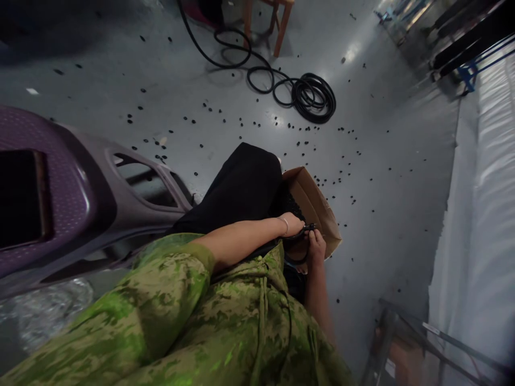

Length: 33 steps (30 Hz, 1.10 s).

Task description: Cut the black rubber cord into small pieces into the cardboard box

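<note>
My left hand [295,223], with a thin bracelet at the wrist, and my right hand [316,247] meet over an open brown cardboard box [319,210] beside my knee. Together they pinch a small black part [309,229]; a thin black loop [298,260] hangs below it. The box holds several small black pieces. My black trousers [245,187] and green camouflage shirt [209,316] fill the lower left.
Small black pieces [341,174] lie scattered over the grey floor. A coiled black hose [314,97] lies beyond, near wooden stool legs [279,27]. A purple-grey plastic chair [80,182] stands at left, white padding [491,187] at right, a metal frame [402,332] at bottom right.
</note>
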### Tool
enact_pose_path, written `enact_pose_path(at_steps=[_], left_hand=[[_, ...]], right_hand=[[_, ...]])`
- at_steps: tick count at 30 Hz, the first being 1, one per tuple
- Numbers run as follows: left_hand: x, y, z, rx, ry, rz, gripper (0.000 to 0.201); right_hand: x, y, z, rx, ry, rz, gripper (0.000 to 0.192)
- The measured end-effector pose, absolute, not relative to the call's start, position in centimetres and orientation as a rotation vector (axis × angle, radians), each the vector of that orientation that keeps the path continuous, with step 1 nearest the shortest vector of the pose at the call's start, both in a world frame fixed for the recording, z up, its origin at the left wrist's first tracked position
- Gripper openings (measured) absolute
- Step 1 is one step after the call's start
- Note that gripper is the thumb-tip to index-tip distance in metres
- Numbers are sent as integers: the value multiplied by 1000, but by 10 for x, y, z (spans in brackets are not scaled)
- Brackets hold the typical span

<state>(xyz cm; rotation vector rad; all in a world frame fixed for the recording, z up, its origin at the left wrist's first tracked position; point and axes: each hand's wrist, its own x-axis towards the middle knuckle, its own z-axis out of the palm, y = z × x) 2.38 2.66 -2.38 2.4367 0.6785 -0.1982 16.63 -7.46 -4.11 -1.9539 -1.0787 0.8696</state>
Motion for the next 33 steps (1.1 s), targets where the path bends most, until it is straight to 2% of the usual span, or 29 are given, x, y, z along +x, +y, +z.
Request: enact_pose_path(at_steps=[12, 27, 33], left_hand=[[24, 25, -23, 2478, 616, -175, 32], [20, 24, -13, 2545, 526, -265, 17], [22, 25, -16, 2487, 579, -305, 21]], right_hand=[[160, -73, -33, -1998, -1148, 803, 31], [161, -77, -47, -2042, -1179, 757, 34], [160, -79, -47, -2051, -1182, 764, 36]])
